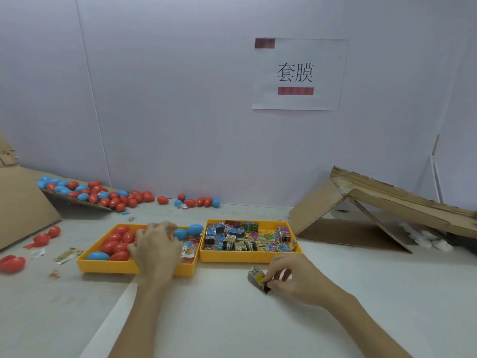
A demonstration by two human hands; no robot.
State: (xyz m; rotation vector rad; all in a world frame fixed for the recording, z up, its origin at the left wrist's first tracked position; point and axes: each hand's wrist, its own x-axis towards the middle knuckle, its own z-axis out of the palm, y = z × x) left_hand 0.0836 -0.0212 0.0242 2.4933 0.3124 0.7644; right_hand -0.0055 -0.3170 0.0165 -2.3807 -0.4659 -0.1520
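Observation:
Two yellow trays stand side by side on the table. The left tray (103,266) holds red eggs (113,245) and blue eggs (180,233) of plastic. My left hand (154,248) reaches into it with fingers curled down over the eggs; whether it grips one is hidden. The right tray (247,258) is filled with several small printed film sleeves (232,241). In front of it my right hand (286,273) pinches one printed sleeve (255,275) just above the table top.
Many loose red and blue eggs (116,197) lie along the back wall and on a cardboard sheet (77,202). Folded cardboard (361,210) stands at the right, more cardboard (20,202) at the left. A paper sign (296,73) hangs on the wall. Scraps (67,254) litter the left.

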